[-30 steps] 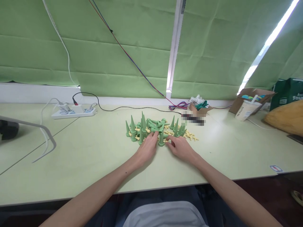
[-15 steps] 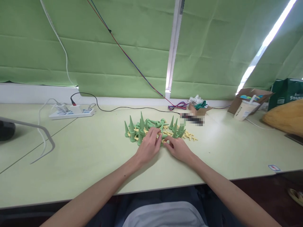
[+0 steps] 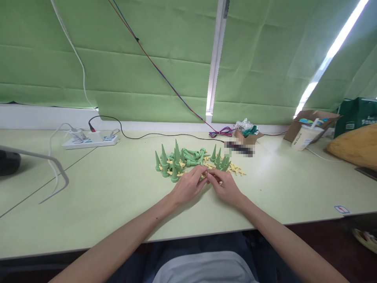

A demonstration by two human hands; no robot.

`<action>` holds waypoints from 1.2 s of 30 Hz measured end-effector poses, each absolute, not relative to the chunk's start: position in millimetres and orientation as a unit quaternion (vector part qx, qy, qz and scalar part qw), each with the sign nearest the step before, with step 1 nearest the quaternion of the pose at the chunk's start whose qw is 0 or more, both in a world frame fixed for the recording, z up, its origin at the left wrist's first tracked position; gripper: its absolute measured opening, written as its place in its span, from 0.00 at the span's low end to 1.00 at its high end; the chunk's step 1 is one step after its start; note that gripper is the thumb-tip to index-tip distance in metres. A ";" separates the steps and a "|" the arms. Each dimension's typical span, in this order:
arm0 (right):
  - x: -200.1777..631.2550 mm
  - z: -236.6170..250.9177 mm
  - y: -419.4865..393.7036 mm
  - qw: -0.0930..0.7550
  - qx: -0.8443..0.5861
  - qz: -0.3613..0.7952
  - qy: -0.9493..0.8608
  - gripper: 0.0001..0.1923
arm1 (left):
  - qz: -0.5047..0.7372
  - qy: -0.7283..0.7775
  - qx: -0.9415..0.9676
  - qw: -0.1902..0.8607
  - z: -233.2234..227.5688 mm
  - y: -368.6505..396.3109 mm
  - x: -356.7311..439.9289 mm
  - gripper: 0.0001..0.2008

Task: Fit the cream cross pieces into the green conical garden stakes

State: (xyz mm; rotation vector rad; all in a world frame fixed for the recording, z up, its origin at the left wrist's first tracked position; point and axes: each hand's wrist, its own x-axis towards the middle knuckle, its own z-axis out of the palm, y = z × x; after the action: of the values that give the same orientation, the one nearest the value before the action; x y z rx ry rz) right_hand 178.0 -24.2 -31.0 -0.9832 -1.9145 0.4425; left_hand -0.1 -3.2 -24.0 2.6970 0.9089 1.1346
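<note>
A cluster of green cone-shaped plastic parts (image 3: pixel 173 159) and small yellow cross-shaped pieces (image 3: pixel 237 169) lies on the pale green table (image 3: pixel 118 188). My left hand (image 3: pixel 188 186) and my right hand (image 3: pixel 225 186) meet at the pile's near edge, fingertips together. Between them sits a green part (image 3: pixel 203 176) with a yellow bit; the left fingers pinch it and the right fingers touch its other side. Most of that part is hidden by the fingers.
A white power strip (image 3: pixel 90 140) with cables lies at the back left. A curved grey stand (image 3: pixel 50 173) is at far left. Back right hold a small cardboard box (image 3: pixel 249 136), a larger box (image 3: pixel 312 120), a paper cup (image 3: pixel 304 137) and a yellow bag (image 3: pixel 353 147).
My left hand has lifted off the pile and drawn toward the right hand. Both hands now meet fingertip to fingertip around a small green part.
</note>
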 end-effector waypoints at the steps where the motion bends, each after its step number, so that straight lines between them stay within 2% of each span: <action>1: 178.3 -32.5 -23.5 0.458 -0.395 0.192 -0.773 0.12 | 0.368 0.295 0.881 0.039 -24.4 -2.8 -0.2 0.06; 11: 181.2 -33.1 -22.9 0.493 -0.411 0.226 -0.733 0.10 | 0.371 0.281 0.885 0.034 -16.1 -3.7 -1.8 0.10; 17: 182.4 -30.3 -22.7 0.534 -0.434 0.142 -0.711 0.10 | 0.408 0.346 0.842 0.068 -16.9 -0.3 -2.7 0.19; 21: 183.3 -31.3 -20.9 0.544 -0.447 0.106 -0.702 0.11 | 0.363 0.415 0.822 0.143 -20.4 2.1 -2.6 0.26; 23: 184.0 -32.6 -19.4 0.539 -0.448 0.093 -0.708 0.11 | 0.327 0.437 0.820 0.174 -22.5 2.6 -2.5 0.24; 29: 186.8 -36.6 -15.9 0.497 -0.446 0.054 -0.743 0.09 | 0.309 0.426 0.823 0.212 -26.3 5.1 -0.4 0.08; 36: 187.8 -37.1 -15.3 0.479 -0.451 0.073 -0.750 0.11 | 0.372 0.411 0.791 0.259 -19.1 5.7 1.3 0.10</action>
State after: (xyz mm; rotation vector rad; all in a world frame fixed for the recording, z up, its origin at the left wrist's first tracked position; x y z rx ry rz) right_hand 187.8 -15.3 -37.1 -1.1016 -1.8298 0.1770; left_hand 1.3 5.7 -19.1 2.1434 1.1131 1.0088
